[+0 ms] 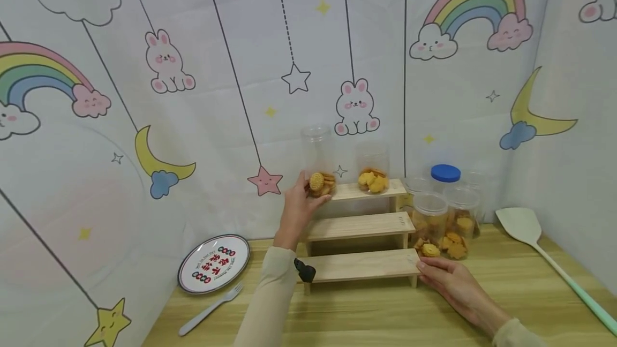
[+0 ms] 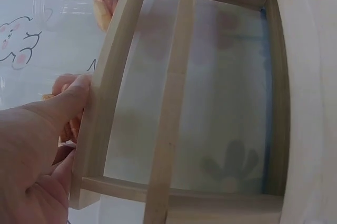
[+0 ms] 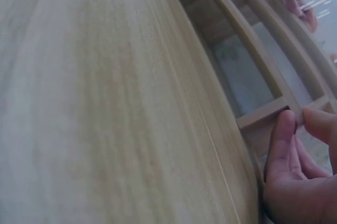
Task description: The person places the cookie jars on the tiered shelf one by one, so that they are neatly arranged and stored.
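At the back stands a three-step wooden rack (image 1: 363, 265). My left hand (image 1: 297, 205) holds the lower part of a tall clear jar (image 1: 316, 149) with round cookies in it, at the left end of the top step. In the left wrist view its thumb (image 2: 73, 95) lies along that step's edge, with cookies showing between thumb and fingers. My right hand (image 1: 453, 285) pinches the right end of the lowest step; in the right wrist view, thumb and fingertip meet at its corner. A second lidless jar of cookies (image 1: 373, 173) stands at the top step's right side.
Right of the rack cluster several clear jars (image 1: 430, 218) with cookies, one under a blue lid (image 1: 445, 173). A pale green spatula (image 1: 554, 261) lies at far right. On the left are a printed plate (image 1: 193, 269) leaning at the wall and a pale fork (image 1: 212, 308).
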Motion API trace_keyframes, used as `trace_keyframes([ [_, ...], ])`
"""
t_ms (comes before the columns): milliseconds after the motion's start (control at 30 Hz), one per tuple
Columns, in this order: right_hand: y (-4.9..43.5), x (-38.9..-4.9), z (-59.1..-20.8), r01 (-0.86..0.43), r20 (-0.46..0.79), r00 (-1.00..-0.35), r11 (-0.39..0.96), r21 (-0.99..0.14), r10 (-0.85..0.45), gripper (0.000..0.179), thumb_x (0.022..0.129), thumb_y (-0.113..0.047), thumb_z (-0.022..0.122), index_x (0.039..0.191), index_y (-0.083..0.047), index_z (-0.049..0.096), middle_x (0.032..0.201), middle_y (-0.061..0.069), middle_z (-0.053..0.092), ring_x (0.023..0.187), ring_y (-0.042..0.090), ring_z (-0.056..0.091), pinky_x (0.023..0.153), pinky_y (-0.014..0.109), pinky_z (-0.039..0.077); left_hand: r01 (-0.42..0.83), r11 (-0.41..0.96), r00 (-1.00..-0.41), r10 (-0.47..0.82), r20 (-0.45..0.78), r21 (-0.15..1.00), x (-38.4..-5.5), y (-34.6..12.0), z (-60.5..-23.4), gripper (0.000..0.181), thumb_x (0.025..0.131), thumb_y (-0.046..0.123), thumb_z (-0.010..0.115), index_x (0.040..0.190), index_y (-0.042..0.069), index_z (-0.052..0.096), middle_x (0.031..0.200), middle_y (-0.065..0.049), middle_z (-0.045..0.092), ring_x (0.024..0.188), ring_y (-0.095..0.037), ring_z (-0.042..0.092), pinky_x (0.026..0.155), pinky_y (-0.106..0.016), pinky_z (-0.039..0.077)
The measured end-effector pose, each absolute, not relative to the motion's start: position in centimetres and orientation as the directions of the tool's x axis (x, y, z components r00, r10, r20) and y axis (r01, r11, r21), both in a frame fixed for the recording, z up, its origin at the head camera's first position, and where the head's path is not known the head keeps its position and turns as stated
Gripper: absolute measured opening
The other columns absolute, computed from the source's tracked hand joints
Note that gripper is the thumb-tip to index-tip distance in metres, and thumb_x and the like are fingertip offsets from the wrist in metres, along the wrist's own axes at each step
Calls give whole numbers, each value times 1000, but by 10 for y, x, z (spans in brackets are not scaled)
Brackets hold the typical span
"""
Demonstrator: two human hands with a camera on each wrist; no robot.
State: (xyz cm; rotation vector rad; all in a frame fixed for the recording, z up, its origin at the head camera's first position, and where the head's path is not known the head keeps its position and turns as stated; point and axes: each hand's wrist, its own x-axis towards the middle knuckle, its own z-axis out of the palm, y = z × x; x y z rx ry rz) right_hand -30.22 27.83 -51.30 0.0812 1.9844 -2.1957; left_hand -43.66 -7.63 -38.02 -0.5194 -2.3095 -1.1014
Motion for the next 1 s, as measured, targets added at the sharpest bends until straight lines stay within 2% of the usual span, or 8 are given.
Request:
trace_keyframes([
  [133, 278, -302, -514, 165, -156, -983, -92, -982, -94, 76, 108, -27, 70, 162, 13, 34, 152, 10, 56, 113, 2, 70, 104, 28, 59, 516, 575, -812, 93, 576, 635, -433, -76, -383, 94, 88, 21, 92, 162, -5, 39, 147, -26, 66, 137, -36, 66, 109, -42, 57],
  [267, 278, -303, -514, 160, -150, -984, -99, -982, -95, 75, 108, -27, 70, 161, 14, 34, 153, 10, 56, 114, 3, 70, 104, 28, 59, 525, 581, -805, 105, 583, 621, -432, -75, -385, 90, 89, 23, 91, 160, -4, 42, 147, -27, 66, 135, -36, 68, 106, -42, 59],
  [567, 276, -303, -515, 153, -143, -985, -107, -982, -94, 71, 109, -24, 69, 160, 13, 36, 144, 4, 61, 113, 4, 71, 104, 27, 59, 540, 593, -789, 109, 605, 597, -432, -74, -386, 84, 90, 22, 90, 156, -6, 46, 146, -27, 67, 134, -37, 68, 109, -43, 57],
  [733, 276, -302, -514, 158, -148, -984, -105, -982, -94, 73, 108, -26, 70, 160, 13, 36, 144, 5, 61, 113, 4, 72, 103, 28, 59, 501, 582, -801, 32, 598, 640, -421, -77, -391, 97, 88, 18, 93, 163, -4, 36, 154, -26, 60, 141, -39, 63, 115, -43, 53],
  [800, 276, -302, -514, 161, -152, -984, -99, -982, -96, 74, 108, -26, 71, 161, 13, 36, 145, 5, 61, 113, 4, 71, 104, 28, 59, 500, 540, -800, -11, 600, 677, -414, -78, -394, 98, 88, 16, 93, 165, -3, 35, 156, -25, 58, 142, -39, 61, 116, -42, 52],
  [900, 276, -301, -513, 165, -157, -983, -94, -982, -92, 75, 108, -27, 71, 161, 12, 36, 144, 4, 62, 113, 4, 71, 103, 27, 59, 534, 463, -779, -55, 624, 708, -404, -83, -400, 91, 89, 15, 92, 162, -2, 40, 151, -25, 62, 140, -38, 63, 115, -40, 53],
  [1000, 276, -302, -513, 171, -163, -982, -88, -981, -93, 76, 108, -28, 71, 162, 11, 36, 143, 2, 61, 114, 4, 71, 104, 27, 59, 573, 420, -746, -86, 660, 703, -395, -90, -405, 78, 92, 15, 89, 157, 1, 49, 143, -22, 68, 132, -34, 68, 108, -39, 59],
])
